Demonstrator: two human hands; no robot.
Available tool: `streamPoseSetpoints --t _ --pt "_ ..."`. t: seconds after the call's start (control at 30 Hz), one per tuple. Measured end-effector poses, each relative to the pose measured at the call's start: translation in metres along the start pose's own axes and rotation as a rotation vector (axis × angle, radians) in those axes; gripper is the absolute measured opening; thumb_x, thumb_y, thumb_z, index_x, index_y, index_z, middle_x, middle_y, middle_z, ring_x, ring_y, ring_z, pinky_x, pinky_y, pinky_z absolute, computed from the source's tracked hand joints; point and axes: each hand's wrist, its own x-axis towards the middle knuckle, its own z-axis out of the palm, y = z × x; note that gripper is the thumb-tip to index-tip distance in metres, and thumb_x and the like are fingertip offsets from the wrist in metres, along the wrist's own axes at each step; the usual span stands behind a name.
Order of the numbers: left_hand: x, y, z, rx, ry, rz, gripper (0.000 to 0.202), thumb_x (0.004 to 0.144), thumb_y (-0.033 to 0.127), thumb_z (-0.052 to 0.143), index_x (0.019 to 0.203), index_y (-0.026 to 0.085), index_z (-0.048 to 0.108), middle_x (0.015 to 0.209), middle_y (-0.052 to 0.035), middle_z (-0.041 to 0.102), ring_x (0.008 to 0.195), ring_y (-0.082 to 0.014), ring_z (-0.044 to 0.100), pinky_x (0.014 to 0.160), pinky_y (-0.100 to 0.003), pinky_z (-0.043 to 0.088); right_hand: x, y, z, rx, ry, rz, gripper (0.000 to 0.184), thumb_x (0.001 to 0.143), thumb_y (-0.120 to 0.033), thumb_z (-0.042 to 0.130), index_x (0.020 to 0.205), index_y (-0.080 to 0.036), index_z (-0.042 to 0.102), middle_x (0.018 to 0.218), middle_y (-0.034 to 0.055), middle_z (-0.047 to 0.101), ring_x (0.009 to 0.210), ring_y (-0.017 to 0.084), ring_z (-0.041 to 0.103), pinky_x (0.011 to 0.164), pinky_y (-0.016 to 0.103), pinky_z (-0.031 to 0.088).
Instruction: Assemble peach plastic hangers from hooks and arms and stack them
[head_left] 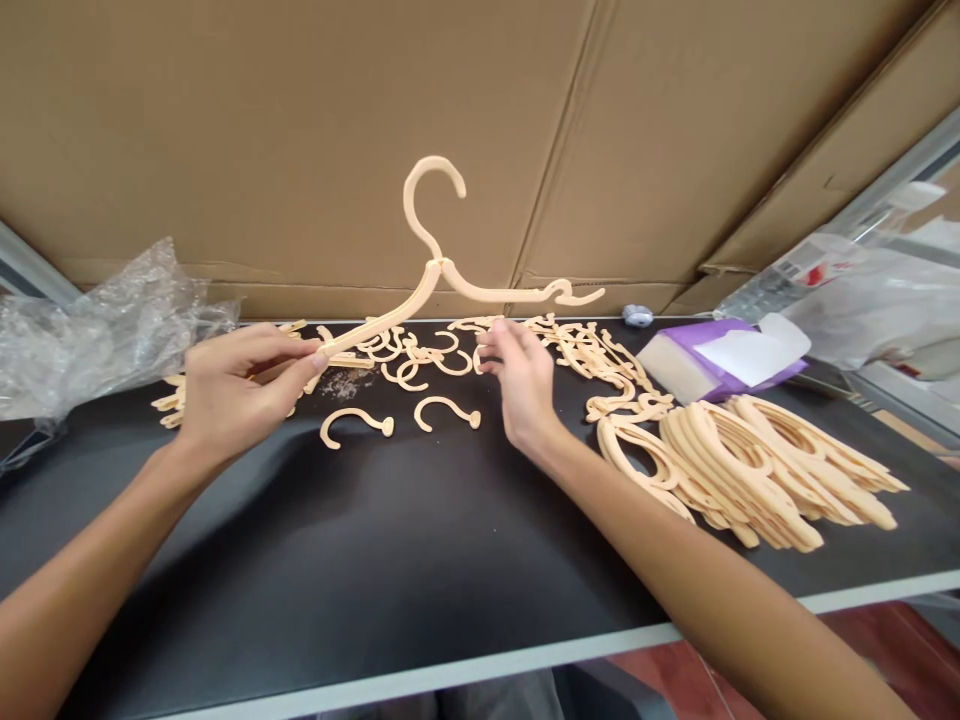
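A cream plastic clothes hanger [439, 263] is held up in the air, its hook on top and its two arms spread. My left hand [236, 385] pinches the end of its left arm between thumb and fingers. The right arm ends freely in a small curled notch. My right hand [523, 385] is over loose hanger parts behind it, fingers curled together; what they pinch, if anything, I cannot make out. Two separate hanger hooks [448, 412] lie on the black table between my hands. More loose hooks [409, 360] lie behind them in a heap.
Folded hangers [720, 470] are stacked at the right, with loose hanger parts [592, 360] behind them. A purple tissue pack [724, 355] and a plastic bottle [787, 275] stand farther right. Clear plastic wrap [112, 330] lies at left. A cardboard wall [300, 130] closes the back.
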Motion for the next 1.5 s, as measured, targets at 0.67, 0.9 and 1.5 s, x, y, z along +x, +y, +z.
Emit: streamPoseSetpoints --t 0.67,0.9,1.5 --pt "-0.003 -0.005 0.004 0.035 -0.089 0.068 0.008 0.082 0.029 0.074 0.079 0.024 0.079 0.069 0.0002 0.072 0.062 -0.0149 0.063 0.058 -0.029 0.047 0.027 -0.006 -0.021 -0.255 -0.020 -0.110 0.036 0.084 -0.055 0.070 0.071 -0.022 0.066 0.075 -0.0014 0.060 0.074 0.014 0.055 0.064 0.027 0.042" --pt "-0.001 -0.001 0.002 -0.063 -0.179 -0.194 0.019 0.083 0.036 0.067 0.081 0.025 0.082 0.073 -0.0022 0.074 0.062 -0.0152 0.062 0.052 -0.028 0.045 0.031 -0.007 -0.021 -0.011 0.123 0.080 0.047 0.081 -0.067 0.070 0.074 -0.023 0.053 0.067 -0.0043 0.054 0.061 0.012 0.054 0.052 0.023 0.042" --pt "0.003 -0.001 -0.019 0.139 0.008 -0.210 0.020 0.078 0.038 0.073 0.076 0.018 0.077 0.069 -0.0010 0.071 0.060 -0.0123 0.054 0.056 -0.028 0.038 0.031 -0.022 -0.026 0.185 0.166 0.392 0.027 0.080 -0.044 0.066 0.077 -0.025 0.046 0.073 -0.0016 0.064 0.066 0.017 0.063 0.067 0.036 0.059"
